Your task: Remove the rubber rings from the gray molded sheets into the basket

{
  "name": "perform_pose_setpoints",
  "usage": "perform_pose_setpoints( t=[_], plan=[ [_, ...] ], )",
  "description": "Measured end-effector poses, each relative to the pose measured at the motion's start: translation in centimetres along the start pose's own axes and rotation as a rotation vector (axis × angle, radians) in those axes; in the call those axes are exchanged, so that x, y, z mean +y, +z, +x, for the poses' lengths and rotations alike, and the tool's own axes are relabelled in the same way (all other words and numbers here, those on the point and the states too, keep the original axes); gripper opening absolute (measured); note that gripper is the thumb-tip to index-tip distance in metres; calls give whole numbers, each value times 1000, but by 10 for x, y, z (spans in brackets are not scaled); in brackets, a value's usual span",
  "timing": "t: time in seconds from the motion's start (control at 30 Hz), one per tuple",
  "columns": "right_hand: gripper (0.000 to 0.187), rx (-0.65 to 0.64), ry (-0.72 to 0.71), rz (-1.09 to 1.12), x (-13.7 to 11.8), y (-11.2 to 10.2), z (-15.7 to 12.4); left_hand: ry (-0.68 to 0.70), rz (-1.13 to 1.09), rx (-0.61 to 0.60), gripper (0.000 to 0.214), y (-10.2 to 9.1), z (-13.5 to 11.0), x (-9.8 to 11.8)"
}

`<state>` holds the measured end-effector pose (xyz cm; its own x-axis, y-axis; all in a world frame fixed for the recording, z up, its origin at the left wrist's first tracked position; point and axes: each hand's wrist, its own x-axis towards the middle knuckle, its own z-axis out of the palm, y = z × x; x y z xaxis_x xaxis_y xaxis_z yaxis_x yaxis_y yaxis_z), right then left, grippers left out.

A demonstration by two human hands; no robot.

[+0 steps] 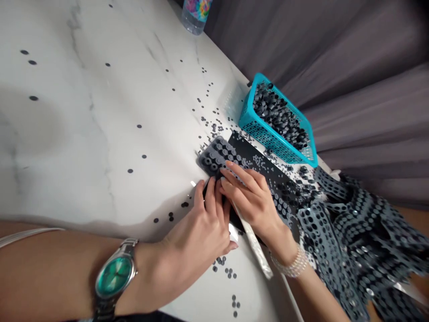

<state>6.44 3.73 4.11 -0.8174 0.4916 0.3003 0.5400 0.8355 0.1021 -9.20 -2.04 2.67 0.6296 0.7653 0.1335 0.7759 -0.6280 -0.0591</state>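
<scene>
My left hand (201, 228), with a green-faced wristwatch (114, 277) on its wrist, grips the near edge of a grey punched rubber sheet (217, 156). Small dark discs sit in the sheet's holes. My right hand (250, 201), wearing a pearl bracelet (290, 261), lies with its fingers together on the same sheet, close to my left hand. Beneath that hand runs a long pale strip (253, 241), its upper end hidden. A black mat (258, 163) with scattered discs lies under and beyond the sheet.
A teal plastic basket (246, 116) full of dark discs (278, 114) stands at the table's far edge. Punched grey offcuts (338, 232) pile up at the right. Loose discs dot the white marble table (83, 134). A water bottle (194, 18) and grey curtain (335, 53) lie beyond.
</scene>
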Motion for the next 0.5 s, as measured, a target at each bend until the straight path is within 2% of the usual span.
perform_pose_setpoints(
  t=[0.1,0.23,0.3,0.37,0.5],
  plan=[
    [19,46,15,-9,2,6,1,-5,-9,-2,83,0,0,1],
    [20,259,269,42,0,19,-2,-11,-8,8,85,1,0,1],
    [21,324,333,70,-2,21,-3,-6,-15,11,83,1,1,0],
    [21,306,319,115,-4,19,-3,0,-17,18,82,0,0,0],
    [20,147,264,183,-8,9,-6,-19,21,25,74,-3,-1,-2]
  ],
)
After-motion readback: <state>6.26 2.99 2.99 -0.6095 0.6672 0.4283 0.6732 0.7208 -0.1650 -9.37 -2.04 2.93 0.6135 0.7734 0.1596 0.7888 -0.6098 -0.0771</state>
